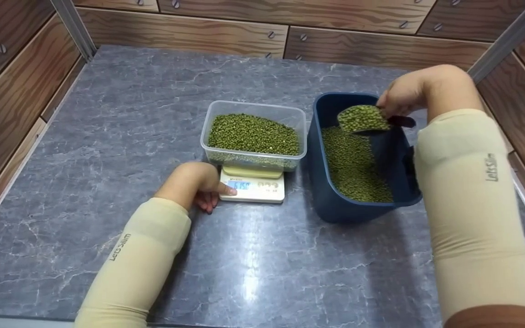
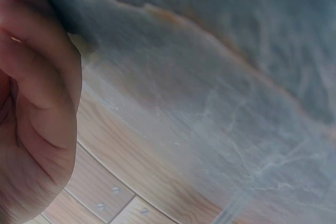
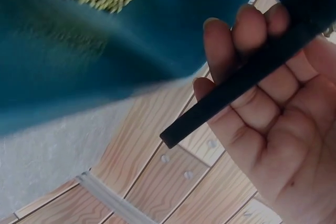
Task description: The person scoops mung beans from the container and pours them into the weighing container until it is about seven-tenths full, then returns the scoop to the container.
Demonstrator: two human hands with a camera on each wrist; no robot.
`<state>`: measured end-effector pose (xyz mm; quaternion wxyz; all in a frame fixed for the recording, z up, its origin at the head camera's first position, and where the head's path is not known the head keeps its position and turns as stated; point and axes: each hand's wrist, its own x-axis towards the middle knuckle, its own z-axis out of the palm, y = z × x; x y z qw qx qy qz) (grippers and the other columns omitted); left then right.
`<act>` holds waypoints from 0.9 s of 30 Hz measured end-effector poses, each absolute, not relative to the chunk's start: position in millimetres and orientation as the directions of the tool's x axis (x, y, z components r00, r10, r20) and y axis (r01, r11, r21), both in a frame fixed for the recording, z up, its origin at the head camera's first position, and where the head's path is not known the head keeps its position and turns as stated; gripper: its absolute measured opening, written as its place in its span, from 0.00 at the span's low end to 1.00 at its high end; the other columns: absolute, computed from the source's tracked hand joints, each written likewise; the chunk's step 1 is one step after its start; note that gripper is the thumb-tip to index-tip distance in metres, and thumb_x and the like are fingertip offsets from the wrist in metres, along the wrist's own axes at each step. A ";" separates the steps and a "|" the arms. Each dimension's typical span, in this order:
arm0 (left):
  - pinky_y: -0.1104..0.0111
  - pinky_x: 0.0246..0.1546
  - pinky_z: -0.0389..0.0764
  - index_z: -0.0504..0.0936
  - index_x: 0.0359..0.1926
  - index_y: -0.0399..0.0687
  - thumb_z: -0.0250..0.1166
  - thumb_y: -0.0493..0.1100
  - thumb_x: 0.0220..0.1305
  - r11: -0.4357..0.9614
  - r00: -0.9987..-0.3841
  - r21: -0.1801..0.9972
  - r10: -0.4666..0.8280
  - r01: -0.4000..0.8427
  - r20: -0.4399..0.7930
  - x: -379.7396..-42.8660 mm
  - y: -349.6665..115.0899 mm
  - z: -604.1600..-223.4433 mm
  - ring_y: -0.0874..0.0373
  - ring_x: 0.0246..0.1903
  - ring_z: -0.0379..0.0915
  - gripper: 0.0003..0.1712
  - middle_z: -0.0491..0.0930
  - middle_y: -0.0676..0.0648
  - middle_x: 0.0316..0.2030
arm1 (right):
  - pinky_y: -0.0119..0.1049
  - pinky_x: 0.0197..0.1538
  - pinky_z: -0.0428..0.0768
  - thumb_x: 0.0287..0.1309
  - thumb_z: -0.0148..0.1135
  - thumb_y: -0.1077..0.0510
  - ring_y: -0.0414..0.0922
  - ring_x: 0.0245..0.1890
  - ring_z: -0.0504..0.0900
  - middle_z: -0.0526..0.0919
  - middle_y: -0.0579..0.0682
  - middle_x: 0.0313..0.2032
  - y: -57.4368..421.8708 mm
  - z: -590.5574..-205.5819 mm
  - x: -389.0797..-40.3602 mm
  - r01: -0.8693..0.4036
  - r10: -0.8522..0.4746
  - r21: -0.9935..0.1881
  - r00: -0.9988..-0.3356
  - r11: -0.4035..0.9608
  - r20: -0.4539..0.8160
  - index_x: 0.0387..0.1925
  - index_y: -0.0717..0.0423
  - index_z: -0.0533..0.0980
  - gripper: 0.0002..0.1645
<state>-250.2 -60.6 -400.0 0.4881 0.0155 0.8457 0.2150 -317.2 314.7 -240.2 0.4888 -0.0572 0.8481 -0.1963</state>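
Note:
My right hand (image 1: 404, 93) grips the dark handle (image 3: 236, 90) of a scoop heaped with green mung beans (image 1: 362, 117). The scoop is over a deep blue bin (image 1: 335, 200) that also has mung beans (image 1: 353, 168) inside. In the right wrist view the fingers curl round the handle. My left hand (image 1: 201, 182) rests by the left side of a white kitchen scale (image 1: 253, 196), its thumb touching the scale's front near the lit display and its other fingers bent beside it. On the scale sits a clear plastic box (image 1: 255, 157) with mung beans (image 1: 249, 132) in it.
A grey marble-patterned table (image 1: 130, 114) lies under everything. Wood-patterned panels (image 1: 221, 32) stand round its back and sides, with metal posts (image 1: 75, 27) at the back corners. The blue bin is close to the box's right side.

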 end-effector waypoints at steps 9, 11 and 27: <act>0.73 0.21 0.77 0.78 0.20 0.41 0.58 0.65 0.54 0.906 -0.515 0.372 0.226 -0.200 -0.827 -251.4 -61.0 -400.4 0.62 0.14 0.73 0.30 0.79 0.49 0.16 | 0.35 0.42 0.71 0.62 0.47 0.62 0.38 0.25 0.68 0.64 0.42 0.20 266.7 -235.9 -325.6 0.017 -0.268 -0.340 -0.577 0.940 -0.771 0.19 0.50 0.59 0.16; 0.73 0.21 0.77 0.78 0.20 0.42 0.58 0.65 0.54 0.906 -0.515 0.371 0.223 -0.204 -0.828 -251.2 -60.4 -400.1 0.62 0.14 0.73 0.30 0.79 0.49 0.16 | 0.38 0.48 0.72 0.62 0.47 0.62 0.40 0.30 0.73 0.68 0.44 0.24 257.2 -236.0 -326.6 0.018 -0.259 -0.332 -0.586 0.943 -0.768 0.22 0.51 0.61 0.12; 0.73 0.23 0.78 0.77 0.20 0.42 0.56 0.64 0.56 0.908 -0.480 0.366 0.234 -0.203 -0.846 -252.1 -59.9 -397.3 0.62 0.15 0.73 0.29 0.79 0.48 0.17 | 0.32 0.24 0.74 0.51 0.43 0.66 0.41 0.18 0.74 0.76 0.48 0.17 196.1 -227.7 -319.0 -0.133 -0.192 -0.138 -0.693 0.981 -0.695 0.22 0.62 0.74 0.12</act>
